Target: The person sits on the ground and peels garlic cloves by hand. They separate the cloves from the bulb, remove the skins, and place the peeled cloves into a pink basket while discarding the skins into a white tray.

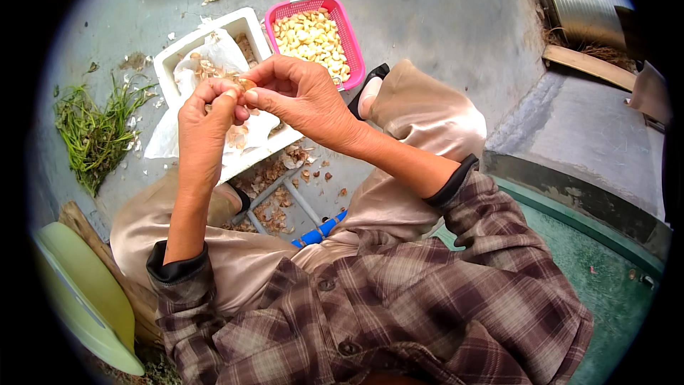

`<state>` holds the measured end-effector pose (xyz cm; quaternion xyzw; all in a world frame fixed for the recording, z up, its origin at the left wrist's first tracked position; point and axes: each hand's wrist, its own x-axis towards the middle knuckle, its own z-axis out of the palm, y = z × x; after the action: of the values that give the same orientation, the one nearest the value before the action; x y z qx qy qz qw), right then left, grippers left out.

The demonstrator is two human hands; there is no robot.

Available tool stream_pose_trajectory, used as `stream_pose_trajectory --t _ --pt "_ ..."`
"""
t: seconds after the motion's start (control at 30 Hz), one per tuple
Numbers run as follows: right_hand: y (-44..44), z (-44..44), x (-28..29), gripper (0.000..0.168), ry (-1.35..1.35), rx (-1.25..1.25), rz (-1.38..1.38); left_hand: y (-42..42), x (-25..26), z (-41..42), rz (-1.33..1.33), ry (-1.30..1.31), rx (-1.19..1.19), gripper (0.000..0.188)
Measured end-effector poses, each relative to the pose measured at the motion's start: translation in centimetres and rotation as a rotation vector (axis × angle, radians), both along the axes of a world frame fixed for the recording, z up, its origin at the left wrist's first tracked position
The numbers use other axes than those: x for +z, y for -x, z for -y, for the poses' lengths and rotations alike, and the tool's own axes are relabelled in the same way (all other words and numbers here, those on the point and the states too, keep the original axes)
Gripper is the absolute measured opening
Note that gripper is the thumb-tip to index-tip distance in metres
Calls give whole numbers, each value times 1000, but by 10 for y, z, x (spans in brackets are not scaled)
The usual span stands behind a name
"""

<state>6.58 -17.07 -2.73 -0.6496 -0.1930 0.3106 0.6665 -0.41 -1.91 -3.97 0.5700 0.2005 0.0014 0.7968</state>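
My left hand (211, 107) and my right hand (302, 99) meet above a white foam box (250, 159). Between their fingertips is a small garlic clove with brownish skin (247, 84), partly covered by the fingers. Both hands pinch it. Inside the box lie a crumpled white plastic bag (219, 45) and loose garlic skins (206, 68); my hands hide part of them. Just beyond my right hand stands a pink plastic basket (350, 37) holding many pale peeled garlic cloves (310, 35).
Wilted green stems (99, 133) lie on the grey floor at left. Brown skins (275, 206) are scattered around a grey metal frame (302, 200) between my legs. A pale green plastic basin (91, 289) leans at lower left. A corrugated metal duct (585, 8) is at upper right.
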Motion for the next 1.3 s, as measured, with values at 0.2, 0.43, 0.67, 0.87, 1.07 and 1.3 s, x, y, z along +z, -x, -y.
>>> stream_pose_trajectory --t 0.2,0.43,0.67,0.87,1.07,1.3 --pt "-1 1 7 14 71 -70 125 -1 8 -2 -66 -109 -34 17" --pt "-3 1 5 15 211 -35 660 1 12 -8 -92 -184 -92 12" --pt "3 0 0 14 239 23 751 5 0 -2 -74 -199 -89 7" --pt "1 1 -2 19 28 2 63 1 2 -4 -72 -38 -67 7" --pt "-6 4 -1 26 -88 -51 -288 -1 3 -6 -71 100 -32 8" --pt "-4 4 0 26 -24 -74 -164 -2 12 -12 -70 -294 6 19"
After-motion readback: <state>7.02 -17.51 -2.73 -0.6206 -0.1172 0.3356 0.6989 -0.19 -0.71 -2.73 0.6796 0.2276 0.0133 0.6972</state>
